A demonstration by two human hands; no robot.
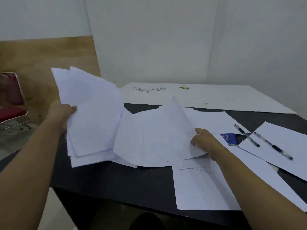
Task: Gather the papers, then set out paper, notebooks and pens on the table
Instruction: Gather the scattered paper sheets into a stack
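- Worktop (116,183): black surface, loose white sheets spread over its right half.
- Nearest sheets (199,188): flat on the worktop at the near right, overlapping, partly under the right forearm.
- Right hand (204,140): fingers curled around the right edge of a bowed bundle of papers (154,138). The bundle arches upward, one corner stands up, and its lower edge rests on the sheets beneath.
- Left hand (61,113): grips a second, fanned stack of papers (89,113) by its left edge, thumb on the front face. The stack is tilted up off the worktop over its left edge, just beside the bowed bundle.
- Blue notebook (228,138): just beyond the right hand, mostly covered by sheets, only a strip showing.
- Two black pens (246,135) and (272,145): to the right of the notebook, roughly parallel, apart. The farther-right one lies on a single sheet (285,140).
- White board (207,97): flat on the far part of the worktop, stained, against the wall.
- Red chair (11,103): far left, on the floor.
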